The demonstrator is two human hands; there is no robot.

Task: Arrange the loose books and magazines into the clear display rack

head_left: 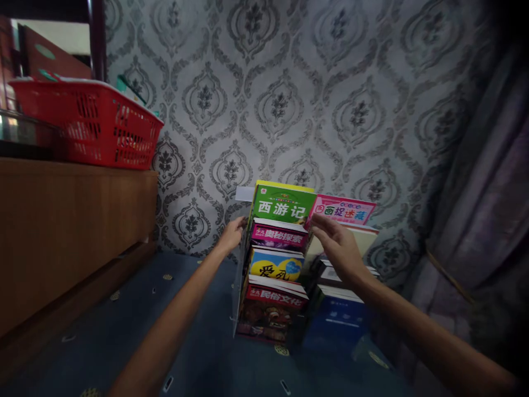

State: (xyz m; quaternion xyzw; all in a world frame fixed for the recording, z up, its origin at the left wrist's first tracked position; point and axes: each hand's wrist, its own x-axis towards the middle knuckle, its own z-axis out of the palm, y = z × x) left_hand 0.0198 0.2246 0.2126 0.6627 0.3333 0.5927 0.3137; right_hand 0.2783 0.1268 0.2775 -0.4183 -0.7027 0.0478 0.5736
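A tiered clear rack [238, 292] stands on the floor with books in two columns. At the back of its left column is a green book [281, 207] with white lettering. Below it sit a magenta book [279, 235], a blue and yellow book [275, 266] and a dark red book [273, 311]. My left hand [232, 235] is at the green book's left edge, its fingers stretched out; contact is hard to make out. My right hand [339, 245], fingers extended and thumb apart, is by that book's right edge, in front of a pink book [347, 208]. A blue book [336, 320] stands in front.
Patterned grey wallpaper [281, 105] rises behind the rack. At left, a red plastic basket [99, 124] stands on a wooden cabinet [78, 220]. A curtain [467, 237] hangs at right. The floor covering [198, 353] is dark blue with small patterns.
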